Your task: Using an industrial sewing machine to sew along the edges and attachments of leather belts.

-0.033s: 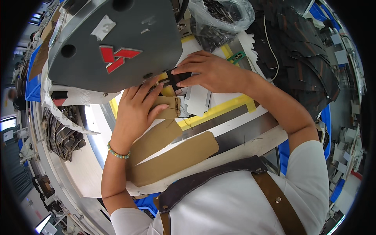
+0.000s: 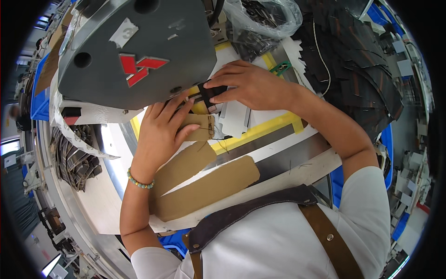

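Under the grey head of a machine [image 2: 139,56] with red marks, my right hand [image 2: 255,86] has curled fingertips on a small black piece [image 2: 206,94] by yellow tape. My left hand [image 2: 162,128], fingers apart, rests its fingertips beside that piece, thumb over a tan board [image 2: 202,132] with loose threads. Just right of the board, below my right hand, lies a light grey plate [image 2: 234,121]. Two longer tan cards [image 2: 209,186] lie on the work surface nearer me. What the left fingertips touch under the head is partly hidden.
Dark flat pieces are heaped at the right [image 2: 353,69] and bundled at the left [image 2: 74,156]. A plastic bag of dark pieces [image 2: 260,23] sits at the back, near green scissors [image 2: 280,68]. Blue bins [image 2: 40,88] stand around the table; a blurred person [image 2: 21,118] is at the far left.
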A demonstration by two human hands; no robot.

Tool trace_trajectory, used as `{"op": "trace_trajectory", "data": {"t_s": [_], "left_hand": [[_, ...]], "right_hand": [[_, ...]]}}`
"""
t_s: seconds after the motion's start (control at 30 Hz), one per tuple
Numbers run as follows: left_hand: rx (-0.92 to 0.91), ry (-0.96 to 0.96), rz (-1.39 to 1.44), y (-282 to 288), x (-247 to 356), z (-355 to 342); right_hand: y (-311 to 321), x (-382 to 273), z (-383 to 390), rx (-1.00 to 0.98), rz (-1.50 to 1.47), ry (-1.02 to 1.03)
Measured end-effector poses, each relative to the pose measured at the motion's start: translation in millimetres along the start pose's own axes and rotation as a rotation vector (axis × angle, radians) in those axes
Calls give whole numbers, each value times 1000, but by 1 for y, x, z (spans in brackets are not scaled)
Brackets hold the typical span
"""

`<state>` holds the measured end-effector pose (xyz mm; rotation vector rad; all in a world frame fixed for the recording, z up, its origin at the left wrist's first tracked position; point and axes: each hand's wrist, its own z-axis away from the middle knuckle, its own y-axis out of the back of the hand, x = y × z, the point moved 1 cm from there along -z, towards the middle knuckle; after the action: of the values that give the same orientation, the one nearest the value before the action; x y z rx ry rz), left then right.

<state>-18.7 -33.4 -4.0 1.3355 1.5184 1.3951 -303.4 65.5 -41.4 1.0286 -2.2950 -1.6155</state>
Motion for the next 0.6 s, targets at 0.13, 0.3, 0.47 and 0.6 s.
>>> {"op": "trace_trajectory", "data": {"t_s": [0.13,0.3,0.47,0.6], "left_hand": [[-11,-12,-4,-1,0,2],[-2,-43,-57,-3,0,0],[-7,-46,-76,-3,1,0],[1,-50,-108,-3,2,-3]], "right_hand": [[1,0,-1,-1,11,0],[4,-1,-2,-6,11,3],[2,2,-3,-1,25,7],[-1,7,-4,-10,38,9]]}}
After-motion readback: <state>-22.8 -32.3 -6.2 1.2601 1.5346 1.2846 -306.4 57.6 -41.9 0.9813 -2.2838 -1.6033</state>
